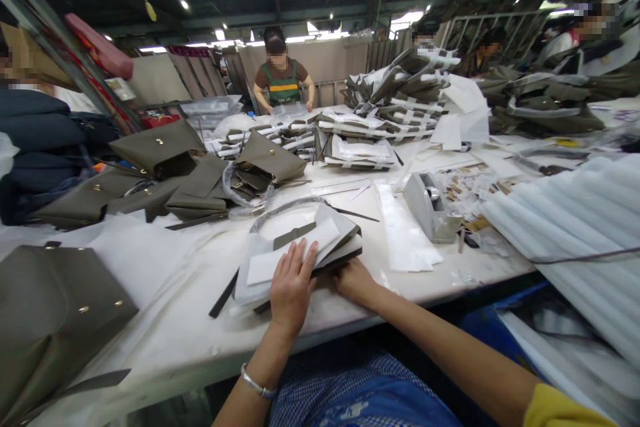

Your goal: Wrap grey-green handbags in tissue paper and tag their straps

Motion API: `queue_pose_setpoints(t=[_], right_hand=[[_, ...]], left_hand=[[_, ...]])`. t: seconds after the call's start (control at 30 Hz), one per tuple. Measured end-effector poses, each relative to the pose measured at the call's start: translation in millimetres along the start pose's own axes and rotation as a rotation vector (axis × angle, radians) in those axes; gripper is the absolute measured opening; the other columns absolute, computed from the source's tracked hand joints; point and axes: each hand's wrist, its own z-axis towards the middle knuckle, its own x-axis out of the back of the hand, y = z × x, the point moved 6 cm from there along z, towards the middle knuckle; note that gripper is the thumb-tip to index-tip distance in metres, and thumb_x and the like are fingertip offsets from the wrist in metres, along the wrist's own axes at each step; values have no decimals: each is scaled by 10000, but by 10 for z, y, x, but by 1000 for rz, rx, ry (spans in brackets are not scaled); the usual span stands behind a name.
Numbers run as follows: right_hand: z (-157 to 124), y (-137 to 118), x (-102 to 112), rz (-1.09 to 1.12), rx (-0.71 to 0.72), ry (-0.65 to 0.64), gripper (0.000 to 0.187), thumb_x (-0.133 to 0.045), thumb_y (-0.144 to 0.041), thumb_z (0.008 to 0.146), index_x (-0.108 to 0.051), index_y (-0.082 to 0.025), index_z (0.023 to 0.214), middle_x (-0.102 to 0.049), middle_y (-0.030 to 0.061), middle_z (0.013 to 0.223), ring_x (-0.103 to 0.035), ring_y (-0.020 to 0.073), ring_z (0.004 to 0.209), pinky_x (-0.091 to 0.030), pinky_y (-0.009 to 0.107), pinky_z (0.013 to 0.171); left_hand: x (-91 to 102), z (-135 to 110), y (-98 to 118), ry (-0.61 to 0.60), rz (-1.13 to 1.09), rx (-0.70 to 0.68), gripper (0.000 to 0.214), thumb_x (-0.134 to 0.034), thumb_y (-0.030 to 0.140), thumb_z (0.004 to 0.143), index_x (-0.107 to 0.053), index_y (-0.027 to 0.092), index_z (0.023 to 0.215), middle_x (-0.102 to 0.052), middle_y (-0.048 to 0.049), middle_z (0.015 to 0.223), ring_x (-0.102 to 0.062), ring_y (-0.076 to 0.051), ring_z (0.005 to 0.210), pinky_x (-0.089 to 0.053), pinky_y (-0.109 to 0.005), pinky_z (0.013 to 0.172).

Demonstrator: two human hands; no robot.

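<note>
My left hand (291,283) lies flat, fingers stretched out, on a paper-wrapped olive bag (305,247) at the table's near edge. My right hand (354,278) curls around the same bag's lower right edge, its fingers tucked under and partly hidden. White tissue paper (295,255) covers the bag's top. A dark strap (223,295) sticks out to the bag's lower left.
Unwrapped olive bags (200,180) lie heaped at the left, and one (50,320) sits at the near left. A tape dispenser (431,205) stands to the right, white foam sheets (580,227) further right. Wrapped bags (380,113) pile up behind. A person in a green apron (283,80) works opposite.
</note>
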Motion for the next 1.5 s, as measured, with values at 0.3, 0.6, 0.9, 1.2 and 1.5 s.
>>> queue_pose_setpoints(t=[0.3, 0.6, 0.9, 1.2, 1.5], right_hand=[[-563, -202, 949, 97, 271, 265, 216, -558, -189, 955, -690, -197, 1126, -733, 83, 1088, -672, 193, 1030, -544, 352, 964], [-259, -25, 815, -140, 499, -5, 572, -532, -122, 948, -396, -227, 1494, -529, 98, 1451, -456, 238, 1375, -384, 482, 1156], [-374, 202, 558, -75, 483, 17, 546, -512, -120, 967, -405, -247, 1487, -548, 79, 1436, -485, 220, 1352, -446, 448, 1116], [-241, 78, 808, 47, 435, -57, 386, -561, -232, 944, -606, -230, 1328, -656, 98, 1302, -604, 231, 1222, -498, 395, 1043], [1381, 224, 562, -122, -120, -345, 240, -636, -332, 912, -729, -144, 1029, -721, 152, 1094, -647, 286, 1100, -482, 365, 953]], left_hand=[[-95, -27, 110, 2, 87, -83, 647, -599, 105, 879, -412, 275, 1475, -440, -59, 1523, -428, -277, 1391, -435, -452, 1101], [-93, -301, 320, -1, 194, -134, 614, -546, 155, 932, -363, 286, 1503, -430, -80, 1526, -436, -294, 1383, -463, -449, 1075], [-159, -251, 390, -135, 281, -170, 551, -549, 194, 928, -438, 258, 1464, -472, -79, 1504, -465, -304, 1360, -457, -473, 1070], [-190, -263, 537, -93, 292, -127, 513, -470, 348, 974, -424, 225, 1469, -392, -62, 1555, -414, -311, 1389, -418, -569, 1075], [-228, -318, 517, 21, 251, -58, 509, -454, 341, 984, -395, 280, 1486, -416, -10, 1542, -402, -287, 1398, -317, -538, 1150]])
